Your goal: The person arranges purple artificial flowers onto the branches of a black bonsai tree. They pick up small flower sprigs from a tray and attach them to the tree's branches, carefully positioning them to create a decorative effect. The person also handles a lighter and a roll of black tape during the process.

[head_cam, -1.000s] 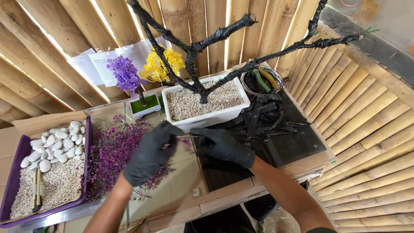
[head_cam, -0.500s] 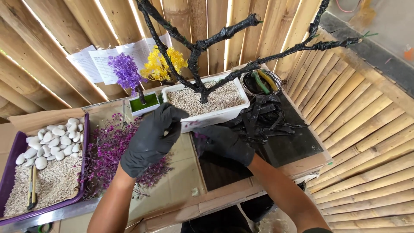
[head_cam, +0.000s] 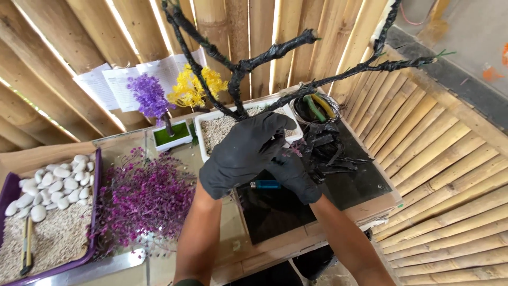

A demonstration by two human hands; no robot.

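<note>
Bright daylight streams through gaps in the bamboo wall [head_cam: 95, 32] behind the black wrapped tree [head_cam: 238, 69], blowing those slits out to white. Below the tree, the work surface is evenly lit with soft shadows. Bamboo slats right of the tree bend with wide-angle distortion. Focus is sharp.

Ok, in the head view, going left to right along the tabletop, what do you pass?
Purple tray of gravel and white stones → heap of purple flower sprigs → gloved left hand → blue lighter → pile of black strips on the black mat.
</note>
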